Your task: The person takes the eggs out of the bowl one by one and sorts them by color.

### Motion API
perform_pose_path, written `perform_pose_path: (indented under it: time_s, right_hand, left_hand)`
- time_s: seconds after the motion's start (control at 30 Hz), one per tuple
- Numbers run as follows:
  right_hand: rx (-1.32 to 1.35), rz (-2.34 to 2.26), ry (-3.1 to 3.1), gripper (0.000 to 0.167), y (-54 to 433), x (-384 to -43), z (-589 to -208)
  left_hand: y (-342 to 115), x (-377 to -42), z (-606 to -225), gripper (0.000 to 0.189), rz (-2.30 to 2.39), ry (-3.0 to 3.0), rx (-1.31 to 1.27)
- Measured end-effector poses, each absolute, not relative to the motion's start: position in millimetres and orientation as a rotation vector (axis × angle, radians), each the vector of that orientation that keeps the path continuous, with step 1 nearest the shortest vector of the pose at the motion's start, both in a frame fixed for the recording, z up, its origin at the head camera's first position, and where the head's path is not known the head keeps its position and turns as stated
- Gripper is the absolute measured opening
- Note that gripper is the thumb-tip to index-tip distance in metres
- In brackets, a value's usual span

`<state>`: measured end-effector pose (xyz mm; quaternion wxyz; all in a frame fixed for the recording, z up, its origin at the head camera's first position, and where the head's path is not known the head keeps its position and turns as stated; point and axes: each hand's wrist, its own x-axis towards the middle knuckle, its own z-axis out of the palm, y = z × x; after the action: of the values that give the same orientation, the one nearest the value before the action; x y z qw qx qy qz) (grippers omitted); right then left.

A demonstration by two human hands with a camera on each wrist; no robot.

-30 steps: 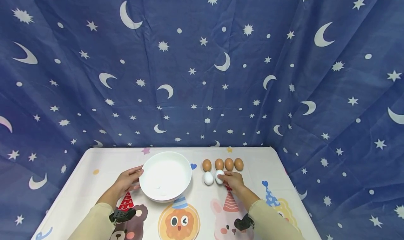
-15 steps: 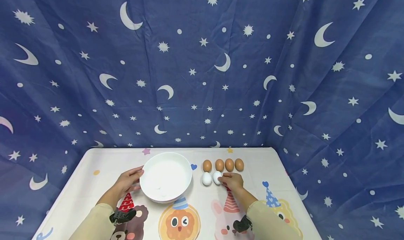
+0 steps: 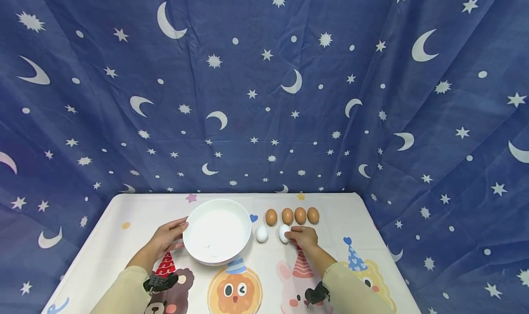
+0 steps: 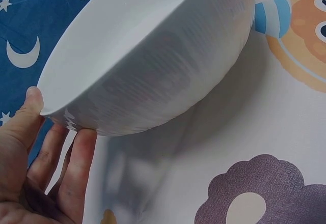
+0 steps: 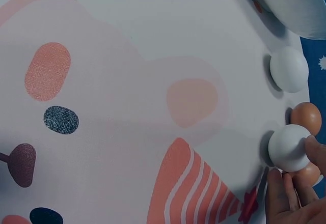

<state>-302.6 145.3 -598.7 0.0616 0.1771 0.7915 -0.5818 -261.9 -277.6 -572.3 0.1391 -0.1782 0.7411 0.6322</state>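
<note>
My left hand (image 3: 167, 237) holds a wide white bowl (image 4: 168, 71) by its left side; in the left wrist view the thumb is at the rim and the fingers lie against the outer wall. My right hand (image 3: 303, 237) pinches a white egg (image 5: 288, 147) between thumb and fingers, low over the table. Another white egg (image 3: 261, 234) lies by itself between that egg and the bowl. Behind the white eggs are several brown eggs (image 3: 300, 215) in a row, the leftmost standing a little apart from the others.
The table is covered by a white cloth (image 3: 140, 208) printed with cartoon animals in party hats. A blue curtain (image 3: 264, 98) with moons and stars hangs behind its back edge. Dark straps (image 3: 160, 283) circle both wrists.
The free white egg has moved left, away from the pinched one and toward the bowl. My right hand and its egg have shifted slightly left. The left hand and bowl stay in place.
</note>
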Motion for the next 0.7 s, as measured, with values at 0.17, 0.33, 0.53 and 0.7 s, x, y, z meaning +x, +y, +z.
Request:
perform_pose_path:
  time_s: [0.17, 0.33, 0.53, 0.7]
  right_hand:
    - [0.515, -1.771, 2.405, 0.042, 147.8, -301.8, -595.1]
    - [0.532, -1.754, 2.442, 0.041, 151.9, -305.5, -590.9]
    - [0.517, -1.698, 2.557, 0.035, 144.4, -311.4, -575.4]
    - [0.457, -1.735, 2.547, 0.032, 121.6, -310.4, -558.2]
  left_hand:
    - [-277.2, -260.7, -571.9, 0.07, 1.819, 2.149, -0.507]
    - [-276.8, -260.1, -571.5, 0.069, 1.815, 2.153, -0.505]
    - [-276.4, -260.1, -570.4, 0.068, 1.808, 2.154, -0.51]
    - [-277.2, -261.3, -570.2, 0.07, 1.805, 2.15, -0.506]
